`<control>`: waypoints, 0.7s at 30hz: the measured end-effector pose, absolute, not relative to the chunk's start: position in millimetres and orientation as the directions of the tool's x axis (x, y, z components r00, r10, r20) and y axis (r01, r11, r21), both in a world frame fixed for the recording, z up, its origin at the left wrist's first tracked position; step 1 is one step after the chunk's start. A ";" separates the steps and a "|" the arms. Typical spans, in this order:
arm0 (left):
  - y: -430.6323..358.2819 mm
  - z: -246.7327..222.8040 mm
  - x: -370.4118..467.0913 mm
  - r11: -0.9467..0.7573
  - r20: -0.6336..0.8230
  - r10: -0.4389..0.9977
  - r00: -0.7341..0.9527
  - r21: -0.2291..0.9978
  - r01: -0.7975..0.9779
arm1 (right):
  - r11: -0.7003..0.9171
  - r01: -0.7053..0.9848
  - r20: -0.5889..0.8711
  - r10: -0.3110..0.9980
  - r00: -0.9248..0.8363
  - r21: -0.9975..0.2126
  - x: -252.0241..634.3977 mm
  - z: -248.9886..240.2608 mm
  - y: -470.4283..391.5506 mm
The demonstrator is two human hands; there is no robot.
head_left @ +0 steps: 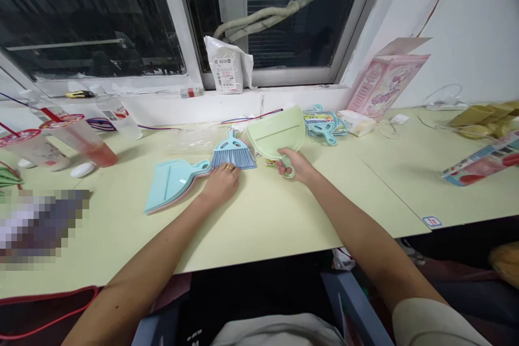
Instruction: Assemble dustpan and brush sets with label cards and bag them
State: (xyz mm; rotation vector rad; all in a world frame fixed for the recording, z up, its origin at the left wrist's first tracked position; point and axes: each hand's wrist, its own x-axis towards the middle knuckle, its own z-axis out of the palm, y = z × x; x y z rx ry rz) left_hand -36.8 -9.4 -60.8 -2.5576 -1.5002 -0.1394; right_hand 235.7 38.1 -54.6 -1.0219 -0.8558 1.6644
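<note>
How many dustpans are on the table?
3 at least: a green dustpan held by the right hand, a blue dustpan left of the left hand, a pink one beneath it, mostly hidden.

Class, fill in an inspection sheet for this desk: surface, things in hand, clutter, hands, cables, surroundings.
Surface: pale yellow-green desk, joined to a second desk on the right.
Things in hand: green dustpan, small blue brush, blue dustpan stacked on a pink one.
Clutter: two sealed drink cups, pink box, packaged blue brush set, white bag on the sill.
Hands: left hand rests on the brush bristles; right hand grips the green dustpan's handle.
Cables: thin red and blue wires near the sill.
Surroundings: dark window, white wall.
</note>
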 end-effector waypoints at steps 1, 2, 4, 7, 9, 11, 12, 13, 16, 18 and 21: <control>-9.4 -61.0 -37.6 -0.483 0.170 0.853 0.493 -0.098 0.870 | -0.323 -0.337 -0.261 0.941 -0.217 -0.884 235.1 -53.9 37.6; -9.4 -61.3 -38.3 -0.487 0.177 0.850 0.496 -0.095 0.868 | -0.365 -0.312 -0.291 0.921 -0.258 -0.877 234.8 -53.0 37.3; -9.7 -62.4 -39.0 -0.494 0.192 0.843 0.502 -0.090 0.865 | -0.409 -0.292 -0.321 0.896 -0.306 -0.864 235.0 -50.6 37.5; -7.1 -63.2 -37.7 -0.488 0.235 0.837 0.494 -0.089 0.868 | -0.323 -0.299 -0.269 0.940 -0.207 -0.898 237.0 -48.0 39.7; 0.5 -59.9 -35.3 -0.473 0.294 0.830 0.474 -0.082 0.877 | -0.208 -0.281 -0.196 0.978 -0.069 -0.937 238.8 -48.0 41.7; 14.4 -51.0 -31.9 -0.452 0.365 0.824 0.433 -0.036 0.891 | -0.125 -0.253 -0.138 0.990 0.037 -0.959 240.2 -49.4 43.6; 23.7 -44.4 -30.0 -0.436 0.397 0.826 0.400 0.000 0.900 | -0.099 -0.243 -0.119 0.991 0.067 -0.965 240.6 -50.5 44.4; 34.1 -36.7 -27.8 -0.413 0.423 0.831 0.361 0.035 0.910 | -0.081 -0.234 -0.104 0.991 0.086 -0.969 240.7 -51.7 45.0; 68.8 -13.9 -20.8 -0.272 0.449 0.868 0.210 0.077 0.959 | -0.062 -0.225 -0.088 0.990 0.110 -0.972 238.6 -54.2 45.3; 90.9 -5.8 -16.0 -0.117 0.364 0.928 0.074 0.097 0.988 | -0.074 -0.229 -0.104 0.987 0.124 -0.971 235.7 -53.7 43.9; 116.0 -8.9 -10.9 0.049 0.093 0.994 -0.062 0.133 0.990 | -0.090 -0.207 -0.119 0.984 0.132 -0.974 231.1 -49.9 40.4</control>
